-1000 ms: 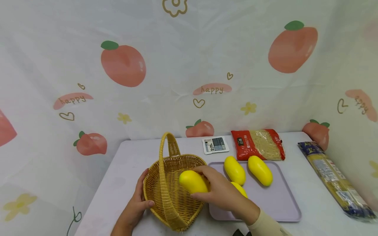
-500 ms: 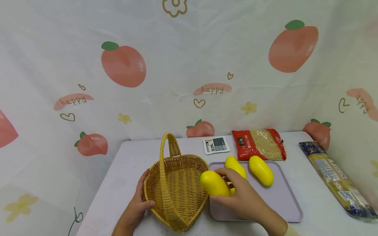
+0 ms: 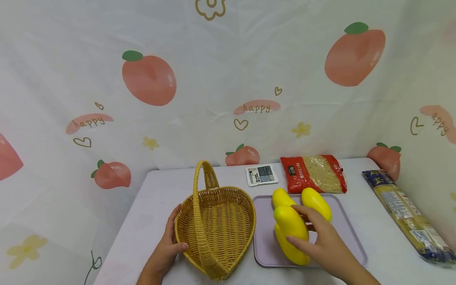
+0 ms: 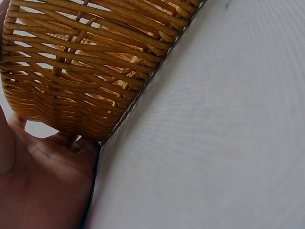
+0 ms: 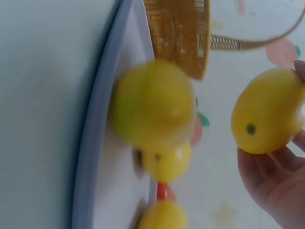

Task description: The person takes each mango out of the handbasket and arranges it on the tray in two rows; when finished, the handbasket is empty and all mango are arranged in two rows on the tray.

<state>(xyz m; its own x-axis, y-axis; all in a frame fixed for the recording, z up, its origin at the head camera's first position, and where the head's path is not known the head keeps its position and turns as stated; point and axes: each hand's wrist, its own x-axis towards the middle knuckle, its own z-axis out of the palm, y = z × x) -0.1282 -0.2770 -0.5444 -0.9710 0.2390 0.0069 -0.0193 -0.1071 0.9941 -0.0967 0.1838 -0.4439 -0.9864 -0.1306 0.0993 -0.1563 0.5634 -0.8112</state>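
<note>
My left hand (image 3: 164, 247) holds the left side of a heart-shaped wicker basket (image 3: 226, 225), thumb over the rim and fingers along the outer wall. In the left wrist view, the palm (image 4: 47, 176) lies against the basket's woven wall (image 4: 81, 62). My right hand (image 3: 325, 245) grips a yellow mango (image 3: 292, 223) between thumb and fingers. This mango is raised above a pale purple tray (image 3: 263, 241), clear of it in the right wrist view. On the tray lie three more mangoes: one (image 3: 295, 255) partly hidden below the held one, one behind (image 3: 281, 196), one to the right (image 3: 318, 202).
Behind the tray lies a red pack of dry food (image 3: 313, 174), with a small white packet (image 3: 261, 175) to its left. A long pack of noodles (image 3: 402, 213) lies at the right. The basket's tall handle (image 3: 197, 213) arches over it. A printed cloth hangs behind.
My right hand has carried the mango out from over the basket, rightward to above the tray. The left hand has stayed on the basket.
</note>
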